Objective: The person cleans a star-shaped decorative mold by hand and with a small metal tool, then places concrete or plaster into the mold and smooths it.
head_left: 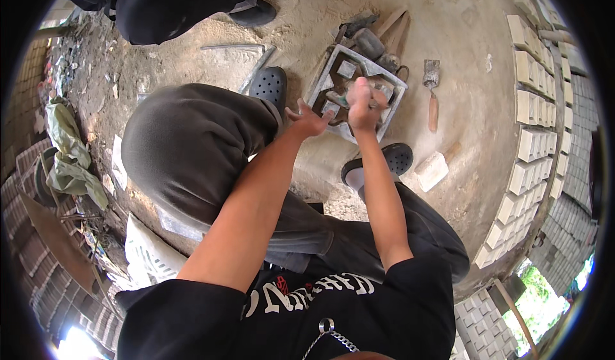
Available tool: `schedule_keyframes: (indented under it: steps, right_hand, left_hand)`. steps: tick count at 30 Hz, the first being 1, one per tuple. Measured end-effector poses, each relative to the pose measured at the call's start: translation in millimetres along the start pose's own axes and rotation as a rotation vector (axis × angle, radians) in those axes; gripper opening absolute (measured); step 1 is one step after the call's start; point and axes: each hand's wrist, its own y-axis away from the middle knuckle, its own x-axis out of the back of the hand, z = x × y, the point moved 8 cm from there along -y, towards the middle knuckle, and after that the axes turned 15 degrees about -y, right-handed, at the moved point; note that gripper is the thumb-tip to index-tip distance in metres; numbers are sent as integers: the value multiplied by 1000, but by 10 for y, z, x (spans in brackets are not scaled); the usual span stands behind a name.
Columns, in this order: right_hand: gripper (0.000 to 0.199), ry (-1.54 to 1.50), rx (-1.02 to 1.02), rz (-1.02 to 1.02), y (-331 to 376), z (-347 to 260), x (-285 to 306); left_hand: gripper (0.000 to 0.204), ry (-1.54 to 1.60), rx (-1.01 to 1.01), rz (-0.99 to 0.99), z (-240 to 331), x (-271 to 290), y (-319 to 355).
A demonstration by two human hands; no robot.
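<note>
A square metal mould [325, 75] sits on the dusty floor in front of me, with several pale square pieces and darker gaps inside it. My left hand [309, 120] is at the mould's near left edge, fingers spread, with nothing in it. Over the mould's interior, my right hand [364, 106] is closed in a fist. Something small and greyish-green shows beside its fingers, slightly blurred, and I cannot make out what it is. A dark cylindrical mallet head [368, 43] lies against the mould's far side, beside wooden pieces [396, 28].
A trowel [432, 75] with a wooden handle lies right of the mould; a pale-coated flat tool [432, 171] lies nearer. Cream hollow blocks [531, 107] line the right side. Metal strips [257, 68] lie left of the mould. Another person's dark-clad leg [173, 4] is at upper left.
</note>
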Motion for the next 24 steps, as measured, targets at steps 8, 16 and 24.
schedule_keyframes:
  steps: [8, 16, 24]
  right_hand:
    - [47, -61, -58, 16, 1, 29, 126]
    - [46, 49, -163, -27, -213, 142, -52]
    - [47, 67, 120, -161, -5, 89, -67]
  left_hand:
    - [110, -9, -52, -50, 13, -43, 0]
    - [118, 16, -16, -22, -47, -96, -158]
    - [116, 48, 17, -53, -33, -74, -68]
